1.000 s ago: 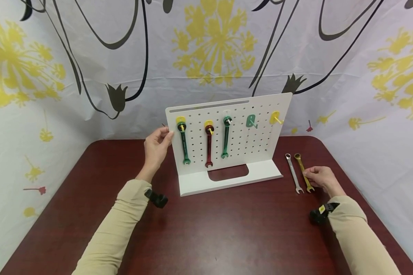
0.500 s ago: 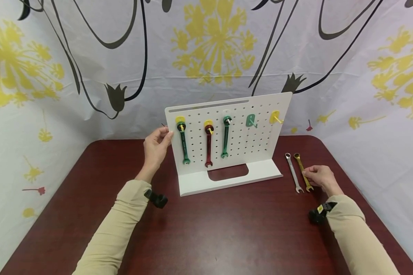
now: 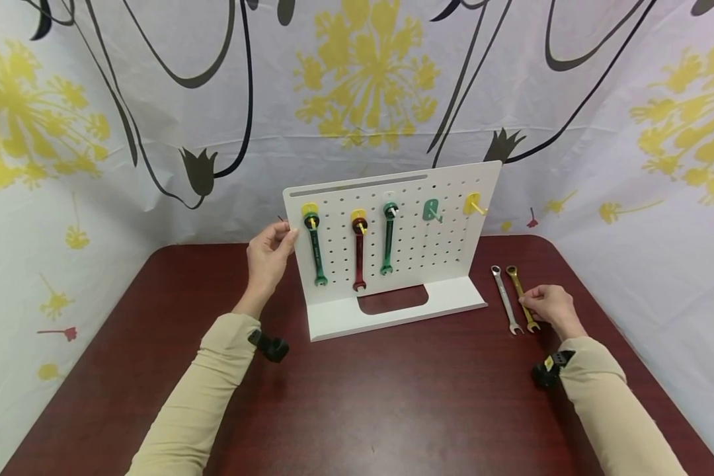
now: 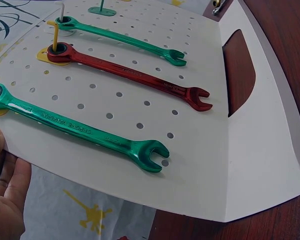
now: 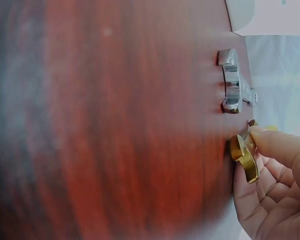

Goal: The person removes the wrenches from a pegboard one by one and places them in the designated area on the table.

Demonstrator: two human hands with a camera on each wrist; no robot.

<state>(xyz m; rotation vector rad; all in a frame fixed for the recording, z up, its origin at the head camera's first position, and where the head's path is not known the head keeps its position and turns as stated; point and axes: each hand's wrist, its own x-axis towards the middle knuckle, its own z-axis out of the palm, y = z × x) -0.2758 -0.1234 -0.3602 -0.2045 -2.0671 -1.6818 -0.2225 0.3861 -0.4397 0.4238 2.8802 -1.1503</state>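
A white cloth (image 3: 333,158) with a yellow-and-dark floral print backs a dark red tabletop (image 3: 393,403) where a white pegboard (image 3: 415,246) stands. At the pegboard's left edge, a person's left hand (image 3: 268,259) pinches the board between thumb and fingers. To the pegboard's right, the right hand (image 3: 552,308) pinches a gold wrench (image 3: 515,281), its thumb and fingers drawn together. A silver wrench (image 3: 504,295) lies between the gold wrench and the pegboard. From the pegboard hang a green wrench (image 3: 317,253), a red wrench (image 3: 359,258) and a second green wrench (image 3: 388,243), left of a green hook (image 3: 431,209) and a yellow hook (image 3: 473,203).
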